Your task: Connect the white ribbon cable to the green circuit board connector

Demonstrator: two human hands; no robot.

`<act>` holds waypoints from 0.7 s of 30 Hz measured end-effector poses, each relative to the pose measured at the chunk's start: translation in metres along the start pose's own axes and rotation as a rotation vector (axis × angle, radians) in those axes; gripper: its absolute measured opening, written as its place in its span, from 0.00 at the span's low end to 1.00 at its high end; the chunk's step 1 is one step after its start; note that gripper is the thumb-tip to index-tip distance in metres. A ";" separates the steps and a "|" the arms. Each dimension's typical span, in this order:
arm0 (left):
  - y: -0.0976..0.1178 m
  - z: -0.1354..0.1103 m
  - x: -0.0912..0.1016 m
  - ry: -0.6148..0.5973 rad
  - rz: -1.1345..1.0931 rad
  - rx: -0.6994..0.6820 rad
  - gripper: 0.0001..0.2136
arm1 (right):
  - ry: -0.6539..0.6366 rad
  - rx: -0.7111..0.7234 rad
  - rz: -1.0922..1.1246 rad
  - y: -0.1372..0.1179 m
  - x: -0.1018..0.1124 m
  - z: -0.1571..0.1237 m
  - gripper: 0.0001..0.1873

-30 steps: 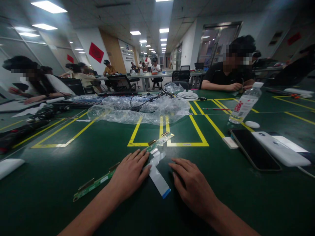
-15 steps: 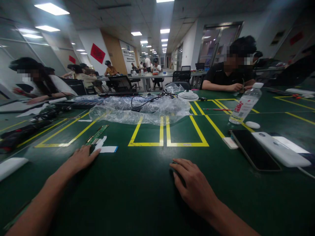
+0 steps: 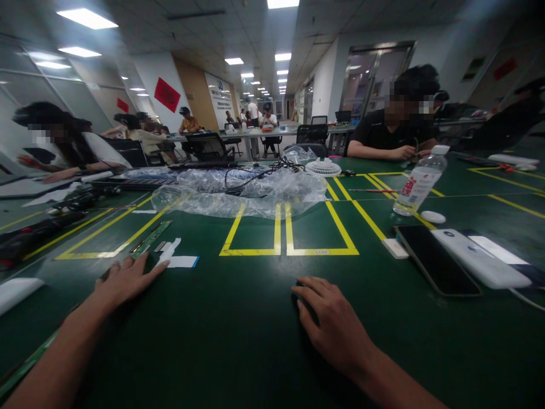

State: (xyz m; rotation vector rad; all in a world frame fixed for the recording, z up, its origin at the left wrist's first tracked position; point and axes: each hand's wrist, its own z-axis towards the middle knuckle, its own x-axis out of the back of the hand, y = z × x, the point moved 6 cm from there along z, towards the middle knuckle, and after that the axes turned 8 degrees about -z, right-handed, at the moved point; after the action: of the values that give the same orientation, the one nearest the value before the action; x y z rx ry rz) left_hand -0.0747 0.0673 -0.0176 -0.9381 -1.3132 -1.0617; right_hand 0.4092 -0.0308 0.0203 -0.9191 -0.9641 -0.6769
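Observation:
My left hand point(image 3: 125, 279) lies palm down with its fingers spread, fingertips at the near end of a narrow green circuit board point(image 3: 152, 237). Beside its thumb are a white ribbon-like strip point(image 3: 171, 250) and a flat white piece with a blue edge point(image 3: 184, 262). A second long green board point(image 3: 32, 360) shows partly behind my left forearm, the rest hidden. My right hand point(image 3: 330, 315) rests on the green table point(image 3: 238, 329), holding nothing visible, fingers loosely bent and thumb apart.
Clear plastic wrap point(image 3: 255, 190) with black cables spreads across the middle, near a white round fan grille point(image 3: 322, 167). To the right stand a tilted-looking bottle point(image 3: 419, 184), a black phone point(image 3: 436, 261) and a white device point(image 3: 485, 258). Another person point(image 3: 395, 128) sits opposite.
My left hand has moved a little left and the narrow green board has slid left with it. More of the second board shows behind my forearm. My right hand stays in place.

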 end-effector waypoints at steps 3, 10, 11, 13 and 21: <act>0.038 -0.011 0.000 -0.158 -0.011 -0.027 0.42 | 0.002 0.005 -0.006 0.000 -0.001 0.000 0.18; 0.193 -0.081 0.013 -0.248 -0.186 -0.578 0.36 | -0.024 -0.008 -0.015 -0.002 -0.001 0.001 0.18; 0.212 -0.095 0.013 -0.261 -0.202 -0.658 0.35 | -0.018 -0.008 -0.016 -0.002 0.000 0.002 0.18; 0.241 -0.121 0.015 -0.275 -0.238 -0.799 0.33 | 0.000 0.014 -0.014 -0.005 0.001 0.001 0.18; 0.276 -0.161 0.020 -0.291 -0.282 -0.976 0.30 | -0.049 0.118 -0.069 -0.024 -0.008 -0.006 0.21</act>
State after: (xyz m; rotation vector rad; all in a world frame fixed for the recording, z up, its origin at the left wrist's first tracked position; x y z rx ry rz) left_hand 0.2340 -0.0139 0.0074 -1.6994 -1.1534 -1.9126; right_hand 0.3889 -0.0464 0.0198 -0.8040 -1.0721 -0.6509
